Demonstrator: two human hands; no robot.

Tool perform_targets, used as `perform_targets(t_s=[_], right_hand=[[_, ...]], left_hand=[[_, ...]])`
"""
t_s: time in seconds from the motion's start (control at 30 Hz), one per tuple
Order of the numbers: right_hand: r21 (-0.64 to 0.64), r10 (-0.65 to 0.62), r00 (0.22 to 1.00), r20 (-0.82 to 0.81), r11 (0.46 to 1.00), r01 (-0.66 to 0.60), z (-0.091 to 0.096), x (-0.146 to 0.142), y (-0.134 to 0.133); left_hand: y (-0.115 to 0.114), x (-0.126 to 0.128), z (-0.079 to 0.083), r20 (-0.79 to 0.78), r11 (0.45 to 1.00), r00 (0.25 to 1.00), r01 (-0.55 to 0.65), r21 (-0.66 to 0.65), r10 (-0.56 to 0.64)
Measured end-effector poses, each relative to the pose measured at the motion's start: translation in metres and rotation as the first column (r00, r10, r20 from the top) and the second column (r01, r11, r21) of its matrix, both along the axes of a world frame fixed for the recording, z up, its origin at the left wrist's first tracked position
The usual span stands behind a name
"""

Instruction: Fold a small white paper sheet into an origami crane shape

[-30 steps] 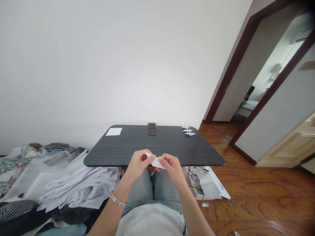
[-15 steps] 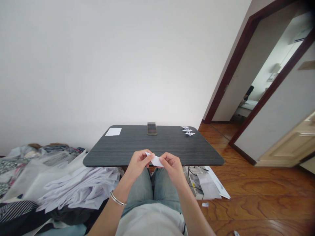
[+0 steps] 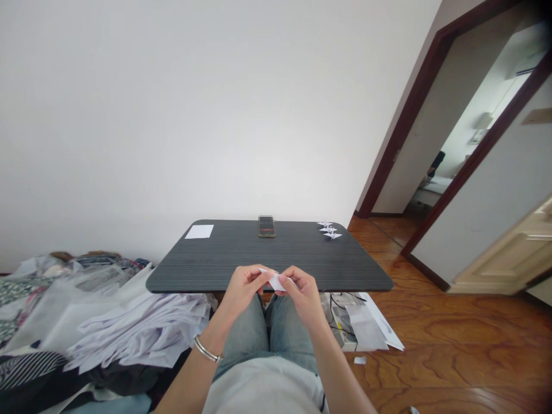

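Note:
Between my hands is a small piece of folded white paper [image 3: 275, 282], held just above the near edge of the dark table [image 3: 233, 253]. My left hand [image 3: 246, 286] pinches its left end between thumb and fingers, and one pointed tip sticks out there. On the other side my right hand [image 3: 301, 288] grips the right end with thumb and forefinger. The fingers hide part of the folds. Several white paper cranes [image 3: 330, 230] stand in a row at the table's far right corner. A flat white sheet of paper [image 3: 199, 232] lies at the far left.
A phone [image 3: 266, 226] leans upright at the table's back edge near the wall. Heaped clothes and fabric [image 3: 138, 328] lie on the left. Below the table's right side are papers [image 3: 366, 325] and cables on the wooden floor [image 3: 452, 345].
My hands have drawn slightly closer around the folded paper, and my right fingers have shifted on it; a point now shows by the right hand. Things on the table stay put.

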State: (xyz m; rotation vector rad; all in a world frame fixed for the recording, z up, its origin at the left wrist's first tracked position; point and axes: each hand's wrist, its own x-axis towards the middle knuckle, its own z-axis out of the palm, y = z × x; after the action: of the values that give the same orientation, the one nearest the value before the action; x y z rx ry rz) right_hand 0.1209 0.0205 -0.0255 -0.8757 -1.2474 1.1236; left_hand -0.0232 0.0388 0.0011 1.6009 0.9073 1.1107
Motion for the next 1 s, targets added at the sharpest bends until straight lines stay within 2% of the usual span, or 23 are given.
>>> perform_targets(t_s=[0.2, 0.53, 0.8, 1.0], right_hand=[[0.001, -0.019, 1.0, -0.004, 1.0, 0.019, -0.002, 0.002, -0.001], [-0.008, -0.03, 0.999, 0.018, 1.0, 0.03, 0.001, 0.003, -0.003], [-0.01, -0.044, 0.996, 0.081, 0.999, 0.045, 0.005, 0.004, -0.005], [0.005, -0.016, 0.992, 0.124, 1.0, 0.016, 0.0, 0.003, -0.003]], left_hand=[[0.002, -0.008, 0.001, -0.017, 0.995, 0.995, -0.097, -0.009, 0.096], [-0.003, -0.009, 0.011, -0.123, 0.992, 0.985, -0.113, 0.048, 0.119], [0.0, -0.01, 0.009, -0.213, 0.995, 0.974, -0.057, 0.081, 0.073], [0.001, -0.011, 0.005, -0.312, 0.995, 0.949, -0.011, 0.102, 0.042]])
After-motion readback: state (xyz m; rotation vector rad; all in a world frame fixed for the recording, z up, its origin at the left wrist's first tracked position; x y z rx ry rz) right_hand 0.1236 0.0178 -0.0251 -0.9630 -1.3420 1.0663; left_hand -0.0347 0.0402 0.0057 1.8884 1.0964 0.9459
